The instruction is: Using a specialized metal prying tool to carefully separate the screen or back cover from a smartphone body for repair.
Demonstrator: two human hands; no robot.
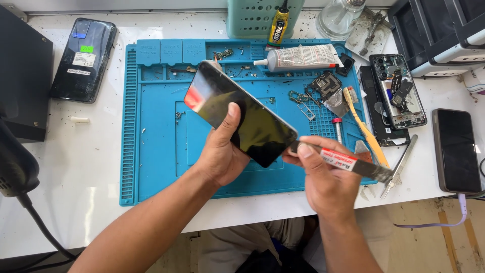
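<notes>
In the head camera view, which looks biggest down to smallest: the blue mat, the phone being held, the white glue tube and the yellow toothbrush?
1. Blue mat.
2. Held phone, though it is raised nearer the camera, which enlarges it.
3. and 4. White glue tube and yellow toothbrush look about alike; unranked.

**Camera: one head view**

Single head-worn view, looking steeply down from above the seated person, close over a white table [91, 167]. Blue mat [156, 167] fills frame centre; forearms enter from the lower edge; floor at lower right.

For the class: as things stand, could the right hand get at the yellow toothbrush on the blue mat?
Probably not at once: the right hand grips a flat metal tool, so it is occupied, though the toothbrush lies uncovered close by.
</notes>
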